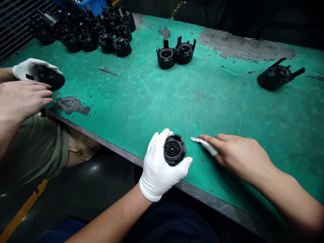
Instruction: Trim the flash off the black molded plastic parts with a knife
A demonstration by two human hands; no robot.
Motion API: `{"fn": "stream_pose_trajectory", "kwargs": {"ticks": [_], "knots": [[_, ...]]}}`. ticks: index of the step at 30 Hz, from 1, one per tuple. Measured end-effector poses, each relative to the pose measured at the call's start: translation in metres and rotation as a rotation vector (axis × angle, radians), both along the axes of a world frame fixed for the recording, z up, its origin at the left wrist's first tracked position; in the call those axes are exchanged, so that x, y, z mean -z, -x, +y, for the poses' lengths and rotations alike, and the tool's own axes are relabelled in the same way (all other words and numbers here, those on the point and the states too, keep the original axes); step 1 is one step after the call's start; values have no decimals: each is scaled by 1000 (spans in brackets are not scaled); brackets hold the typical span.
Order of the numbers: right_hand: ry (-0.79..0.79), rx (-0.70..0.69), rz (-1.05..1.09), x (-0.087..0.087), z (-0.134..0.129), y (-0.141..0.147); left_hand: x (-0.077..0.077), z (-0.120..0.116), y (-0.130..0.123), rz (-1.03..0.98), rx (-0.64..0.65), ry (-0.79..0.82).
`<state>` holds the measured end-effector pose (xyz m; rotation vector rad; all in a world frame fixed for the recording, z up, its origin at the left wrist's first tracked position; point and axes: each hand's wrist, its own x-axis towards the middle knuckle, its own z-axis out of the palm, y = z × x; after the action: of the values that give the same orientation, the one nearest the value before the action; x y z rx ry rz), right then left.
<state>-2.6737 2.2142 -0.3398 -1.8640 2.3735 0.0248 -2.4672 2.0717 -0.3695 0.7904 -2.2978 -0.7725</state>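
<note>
My left hand (pixel 162 165), in a white glove, is wrapped round a round black plastic housing (pixel 175 149). The housing's ribbed face, with a raised ring and small bosses, points up toward me near the table's front edge. Just to its right, my bare right hand (pixel 238 153) is closed on a small knife-like tool (pixel 208 147) with a whitish wrapped handle. The tool's short pale tip points left toward the housing, with a gap between them. Part of the handle is hidden under my fingers.
Two black housings with upright prongs (pixel 166 58) stand mid-table; another housing (pixel 275 76) lies tilted at right. Several more (pixel 122 46) crowd the far left before a blue crate (pixel 88 6). At left, a co-worker's hands (pixel 25 96) hold a similar housing. The green tabletop (pixel 121 111) has worn patches.
</note>
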Motion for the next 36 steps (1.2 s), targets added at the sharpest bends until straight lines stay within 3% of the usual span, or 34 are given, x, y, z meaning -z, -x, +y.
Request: {"fn": "stream_pose_trajectory", "kwargs": {"ticks": [2, 5, 9, 14, 16, 18, 20, 22, 25, 28, 30, 34, 36], "knots": [[57, 103, 28, 1, 2, 10, 1, 0, 0, 1, -3, 5], [233, 205, -210, -2, 9, 8, 4, 1, -1, 20, 2, -11], [305, 328, -626, -1, 19, -33, 1, -3, -3, 84, 19, -193], [344, 340, -1099, 4, 32, -102, -31, -12, -9, 100, 212, -733], [451, 370, -1189, 5, 41, -127, -47, -6, -13, -7, 331, -846], [565, 508, -1252, 8, 51, -149, -56, 7, -21, -66, 401, -879], [653, 730, -1298, 11, 60, -170, -56, 25, -32, -43, 418, -815], [683, 888, -1361, 13, 66, -188, -46, 41, -42, -13, 445, -615], [658, 908, -1485, 17, 76, -209, -24, 54, -50, 11, 450, -200], [672, 954, -1453, 23, 95, -221, -12, 53, -46, 9, 425, -10], [651, 1010, -1397, 29, 110, -221, -14, 51, -39, -41, 482, 41], [549, 1069, -1388, 42, 131, -211, -28, 51, -25, -213, 726, 153], [507, 1083, -1410, 47, 133, -205, -32, 55, -22, -266, 764, 154]]}}
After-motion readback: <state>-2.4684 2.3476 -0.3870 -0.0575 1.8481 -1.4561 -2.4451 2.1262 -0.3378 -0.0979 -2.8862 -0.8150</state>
